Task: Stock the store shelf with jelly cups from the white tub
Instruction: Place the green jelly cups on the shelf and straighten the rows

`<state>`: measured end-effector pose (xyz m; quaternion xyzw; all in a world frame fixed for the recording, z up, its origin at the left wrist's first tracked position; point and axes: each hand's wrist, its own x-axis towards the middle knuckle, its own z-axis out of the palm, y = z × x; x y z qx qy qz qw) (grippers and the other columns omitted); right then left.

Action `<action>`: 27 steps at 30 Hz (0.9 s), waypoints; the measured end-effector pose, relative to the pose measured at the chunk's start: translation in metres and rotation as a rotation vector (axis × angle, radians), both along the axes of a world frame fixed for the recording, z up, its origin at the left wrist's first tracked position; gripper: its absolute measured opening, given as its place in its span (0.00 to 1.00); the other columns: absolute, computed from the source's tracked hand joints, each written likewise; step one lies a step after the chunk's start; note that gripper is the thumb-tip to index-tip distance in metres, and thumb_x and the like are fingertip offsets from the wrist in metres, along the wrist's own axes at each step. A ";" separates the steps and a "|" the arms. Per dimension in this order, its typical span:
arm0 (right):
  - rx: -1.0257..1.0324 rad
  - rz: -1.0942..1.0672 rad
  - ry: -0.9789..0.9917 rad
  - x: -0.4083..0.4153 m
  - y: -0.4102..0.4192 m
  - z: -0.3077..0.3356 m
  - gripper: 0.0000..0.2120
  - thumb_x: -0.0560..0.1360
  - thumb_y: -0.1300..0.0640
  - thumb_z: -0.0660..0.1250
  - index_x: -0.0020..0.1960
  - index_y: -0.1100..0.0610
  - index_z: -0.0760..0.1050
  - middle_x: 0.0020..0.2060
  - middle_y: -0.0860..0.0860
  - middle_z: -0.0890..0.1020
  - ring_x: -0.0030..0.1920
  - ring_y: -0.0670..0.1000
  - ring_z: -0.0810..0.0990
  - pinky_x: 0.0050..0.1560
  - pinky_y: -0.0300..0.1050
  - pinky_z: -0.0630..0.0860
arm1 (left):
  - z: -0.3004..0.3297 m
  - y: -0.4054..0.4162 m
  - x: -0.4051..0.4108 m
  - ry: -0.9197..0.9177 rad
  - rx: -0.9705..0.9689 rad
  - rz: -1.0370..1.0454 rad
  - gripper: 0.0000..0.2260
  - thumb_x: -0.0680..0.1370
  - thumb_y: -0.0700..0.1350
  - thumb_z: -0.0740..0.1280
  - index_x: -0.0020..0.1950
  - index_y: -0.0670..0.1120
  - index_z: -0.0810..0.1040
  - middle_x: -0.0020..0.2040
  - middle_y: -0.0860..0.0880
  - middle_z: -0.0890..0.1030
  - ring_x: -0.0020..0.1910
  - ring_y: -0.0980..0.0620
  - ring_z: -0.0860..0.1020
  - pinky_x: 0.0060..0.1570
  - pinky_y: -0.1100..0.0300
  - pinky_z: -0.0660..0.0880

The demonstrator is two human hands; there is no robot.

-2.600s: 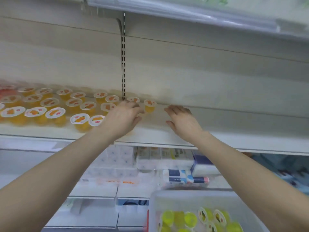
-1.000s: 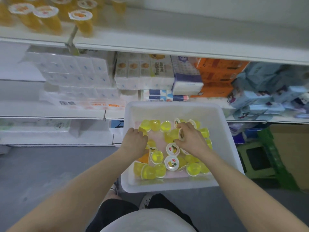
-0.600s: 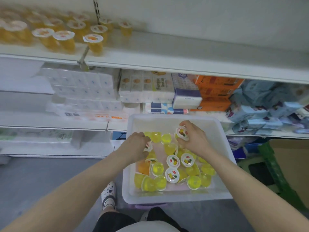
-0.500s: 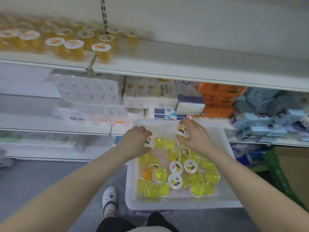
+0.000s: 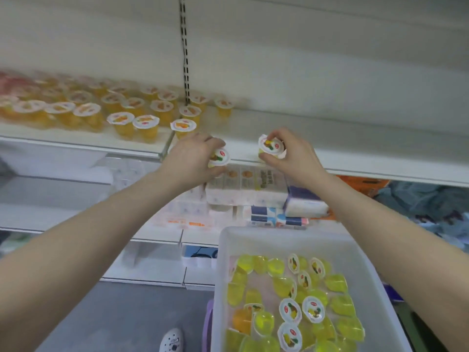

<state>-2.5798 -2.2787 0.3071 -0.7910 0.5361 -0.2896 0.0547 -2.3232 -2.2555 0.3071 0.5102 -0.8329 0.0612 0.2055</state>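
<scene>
Having lifted out of the white tub (image 5: 286, 240), our left hand (image 5: 193, 158) and right hand (image 5: 291, 153) are each pinching a yellow jelly cup (image 5: 270, 146) at the shelf (image 5: 355, 151) edge, needing setting upright beside the orange cups (image 5: 142, 123).

Both your arms are stretched forward and up, forearms bare, converging toward the middle. Your left hand (image 5: 193, 158) is curled, fingers and thumb pinching a jelly cup (image 5: 219, 156) at its right side. Your right hand (image 5: 291, 154) grips a second jelly cup (image 5: 271, 146), thumb seemingly underneath, fingertips over its lid edge.
</scene>
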 end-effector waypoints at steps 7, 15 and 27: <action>0.102 -0.067 -0.081 0.043 -0.068 0.004 0.16 0.70 0.48 0.73 0.54 0.50 0.72 0.50 0.52 0.79 0.47 0.54 0.77 0.43 0.41 0.65 | 0.009 -0.040 0.016 -0.068 -0.038 0.022 0.25 0.71 0.59 0.71 0.62 0.47 0.77 0.53 0.46 0.81 0.54 0.42 0.75 0.53 0.52 0.70; 0.102 -0.052 -0.036 0.082 -0.118 -0.013 0.18 0.69 0.48 0.74 0.54 0.53 0.73 0.48 0.53 0.80 0.45 0.53 0.77 0.43 0.42 0.67 | -0.004 -0.074 0.025 -0.067 -0.067 0.013 0.23 0.70 0.61 0.70 0.58 0.47 0.79 0.48 0.47 0.82 0.52 0.43 0.75 0.54 0.52 0.71; 0.045 0.045 -0.041 0.089 -0.140 -0.022 0.16 0.72 0.52 0.73 0.58 0.52 0.76 0.53 0.49 0.76 0.47 0.47 0.74 0.48 0.41 0.69 | -0.008 -0.091 0.021 -0.068 -0.074 -0.030 0.25 0.71 0.64 0.65 0.56 0.46 0.80 0.47 0.48 0.81 0.50 0.44 0.74 0.50 0.52 0.72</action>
